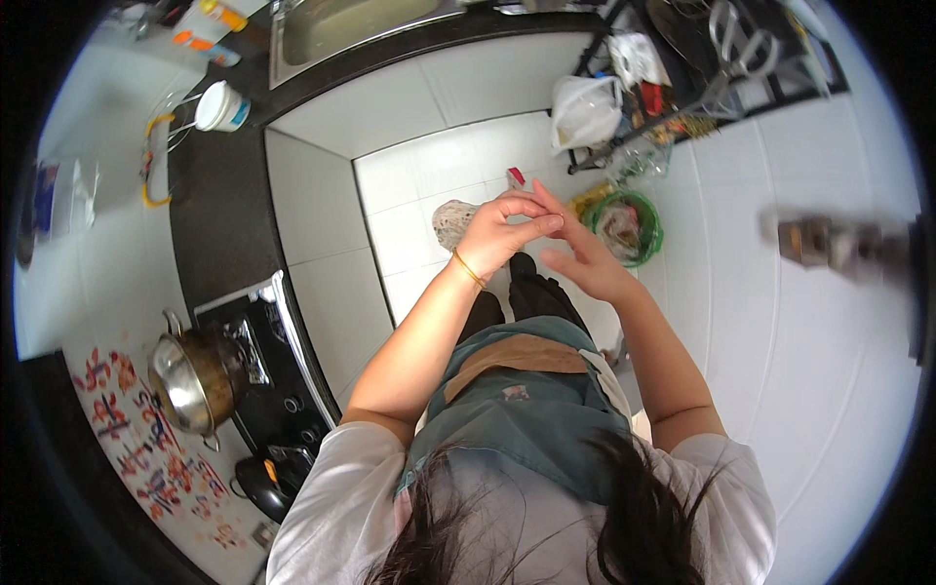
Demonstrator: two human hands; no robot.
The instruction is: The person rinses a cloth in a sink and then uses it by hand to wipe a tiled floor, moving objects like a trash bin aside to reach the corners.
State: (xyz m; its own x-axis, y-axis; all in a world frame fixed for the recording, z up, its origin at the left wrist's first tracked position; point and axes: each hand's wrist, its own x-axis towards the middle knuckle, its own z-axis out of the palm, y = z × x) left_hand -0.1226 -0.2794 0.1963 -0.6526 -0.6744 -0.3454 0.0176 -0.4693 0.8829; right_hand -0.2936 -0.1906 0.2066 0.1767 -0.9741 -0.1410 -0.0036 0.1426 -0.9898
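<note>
My left hand (pixel 504 223), with a gold bangle (pixel 469 269) at its wrist, meets my right hand (pixel 585 256) in front of my body. The left thumb and fingertips touch the right hand's fingers. Whether anything small lies between them is hidden. The right thumb stands apart from its fingers, and no object shows in that hand. Below both hands is a teal apron (pixel 512 409) with a brown band. Beyond the left hand, a speckled cloth-like thing (pixel 447 223) lies on the white tiled floor (pixel 395 175).
A stove (pixel 274 344) on my left carries a steel pot (pixel 191 380) and a dark lidded pan (pixel 262 486). A sink (pixel 351 29) and a white tub (pixel 221 107) are farther ahead. At right stand a green waste basket (pixel 651 248) and a rack holding a plastic bag (pixel 585 113).
</note>
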